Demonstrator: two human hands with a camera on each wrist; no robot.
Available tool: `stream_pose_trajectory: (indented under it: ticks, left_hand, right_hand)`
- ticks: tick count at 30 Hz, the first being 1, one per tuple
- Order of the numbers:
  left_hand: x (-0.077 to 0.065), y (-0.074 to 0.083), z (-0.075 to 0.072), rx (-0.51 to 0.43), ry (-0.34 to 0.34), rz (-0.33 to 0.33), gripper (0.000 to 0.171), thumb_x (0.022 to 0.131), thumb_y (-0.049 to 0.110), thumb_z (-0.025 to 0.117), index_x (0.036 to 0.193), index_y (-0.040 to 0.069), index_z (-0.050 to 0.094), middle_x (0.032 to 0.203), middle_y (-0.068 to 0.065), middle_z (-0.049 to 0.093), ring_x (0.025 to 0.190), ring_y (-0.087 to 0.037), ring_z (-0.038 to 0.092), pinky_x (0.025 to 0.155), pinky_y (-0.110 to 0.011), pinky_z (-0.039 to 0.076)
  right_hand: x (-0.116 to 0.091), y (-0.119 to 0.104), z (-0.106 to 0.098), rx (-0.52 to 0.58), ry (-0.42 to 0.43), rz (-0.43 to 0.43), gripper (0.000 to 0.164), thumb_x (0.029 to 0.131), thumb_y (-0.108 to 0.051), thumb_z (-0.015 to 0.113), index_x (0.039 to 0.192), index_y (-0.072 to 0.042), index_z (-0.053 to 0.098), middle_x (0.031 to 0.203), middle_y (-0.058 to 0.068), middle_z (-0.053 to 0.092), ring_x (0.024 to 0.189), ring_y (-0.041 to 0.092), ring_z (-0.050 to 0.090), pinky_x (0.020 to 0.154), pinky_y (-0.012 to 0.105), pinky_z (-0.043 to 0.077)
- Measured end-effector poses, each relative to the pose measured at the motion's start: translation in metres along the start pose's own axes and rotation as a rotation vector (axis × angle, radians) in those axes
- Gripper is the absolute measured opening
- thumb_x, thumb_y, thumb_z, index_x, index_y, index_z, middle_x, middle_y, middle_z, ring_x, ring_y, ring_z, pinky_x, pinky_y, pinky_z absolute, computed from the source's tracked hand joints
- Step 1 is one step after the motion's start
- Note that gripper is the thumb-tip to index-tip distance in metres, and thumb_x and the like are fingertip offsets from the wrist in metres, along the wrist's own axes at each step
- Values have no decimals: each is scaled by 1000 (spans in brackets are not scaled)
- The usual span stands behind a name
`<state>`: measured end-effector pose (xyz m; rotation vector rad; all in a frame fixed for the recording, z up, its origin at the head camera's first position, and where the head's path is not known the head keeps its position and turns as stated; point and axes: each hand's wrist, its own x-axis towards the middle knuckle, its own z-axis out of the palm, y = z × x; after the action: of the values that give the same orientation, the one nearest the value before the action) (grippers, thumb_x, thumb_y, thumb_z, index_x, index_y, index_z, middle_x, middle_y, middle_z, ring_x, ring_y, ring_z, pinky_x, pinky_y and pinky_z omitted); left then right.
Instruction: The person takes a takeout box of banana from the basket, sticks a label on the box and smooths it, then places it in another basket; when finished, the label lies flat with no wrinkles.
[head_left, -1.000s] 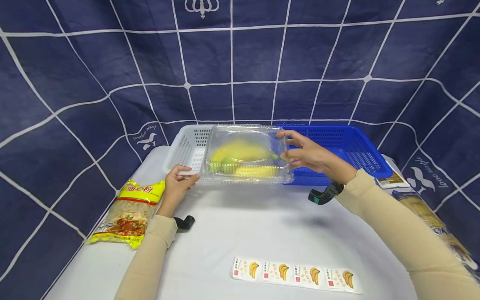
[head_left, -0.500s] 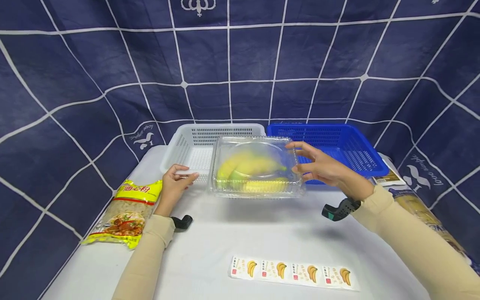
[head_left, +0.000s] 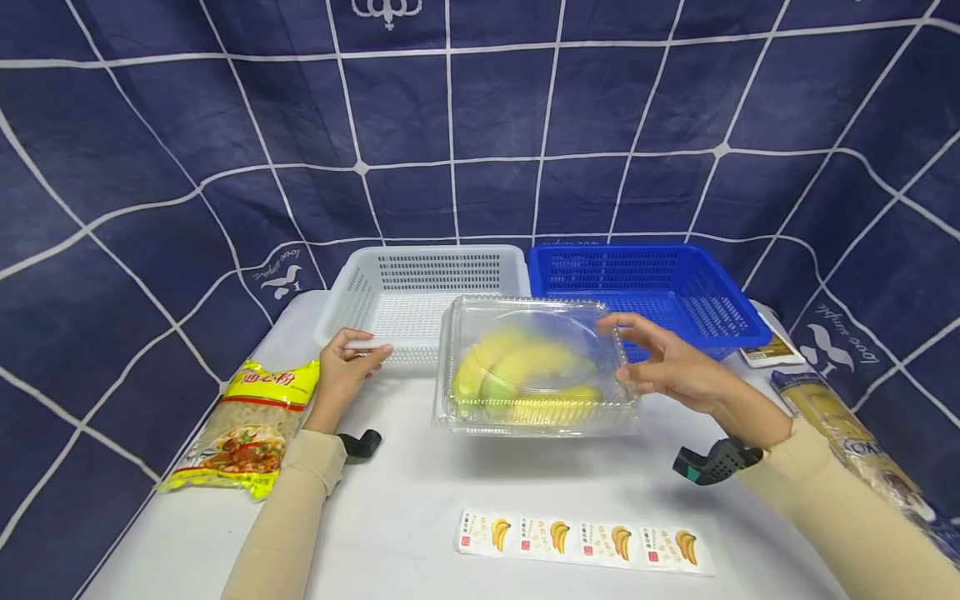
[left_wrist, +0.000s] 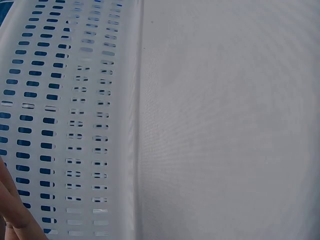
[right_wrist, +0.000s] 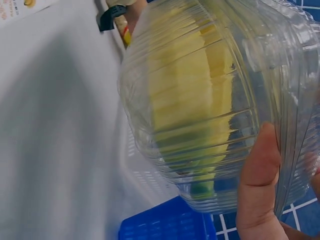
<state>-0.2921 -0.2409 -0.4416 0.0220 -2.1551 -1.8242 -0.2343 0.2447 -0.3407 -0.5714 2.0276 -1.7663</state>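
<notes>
Extending leftward from right hand (head_left: 671,371), which pinches its end: clear box (head_left: 525,417), long axis left-to-right; left hand (head_left: 343,379) grips white basket (head_left: 412,342).

Holds a clear container (head_left: 536,367) of bananas (head_left: 551,360) by its right edge above the bench (head_left: 420,492) with the right hand (head_left: 675,368). Grips the near rim of a white basket (head_left: 412,353), beside a blue basket (head_left: 622,271), with the left hand (head_left: 345,375). Shows a strip of four banana labels (head_left: 587,542) lying on the bench.

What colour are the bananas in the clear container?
Yellow with some green; the bananas show best in the head view.
</notes>
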Motion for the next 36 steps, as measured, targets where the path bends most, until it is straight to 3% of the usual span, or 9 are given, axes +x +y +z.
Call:
stream_pose_trajectory:
  ticks: [5,12,24,29,36]
  left_hand:
    - [-1,2,-1,2,7,-2,34,93,2,84,117,-5,61,71,24,73,62,1,68,60,-17,52]
    - [-3,3,-1,-3,6,-24,34,95,5,84,118,-2,60,72,23,73,63,0,68,61,-17,52]
    - [-3,4,0,6,7,-31,39,96,8,84,122,-6,59,72,23,72,64,1,68,61,-17,52]
    - [-3,3,1,10,5,-29,38,96,7,84,122,-6,59,72,23,72,63,0,67,60,-16,52]
    - [-2,5,2,9,-4,-31,37,96,8,84,121,-5,59,72,21,73,64,0,68,61,-17,52]
  right_hand:
    - [-13,13,0,11,-26,-27,58,100,2,64,141,-38,58,169,31,10,83,13,57,73,30,56]
    - [-28,35,-3,37,-56,-62,62,100,7,61,144,-37,57,164,36,9,74,7,53,66,25,50]
    - [-40,64,-18,32,-40,-57,62,101,8,58,144,-37,56,162,38,8,81,9,59,69,27,55]
    - [-42,72,-24,30,-22,-35,60,101,7,58,144,-36,57,160,29,17,80,9,57,69,26,54]
    - [-42,82,-30,45,-21,-21,57,102,7,59,144,-32,56,150,3,35,82,7,58,71,25,55]
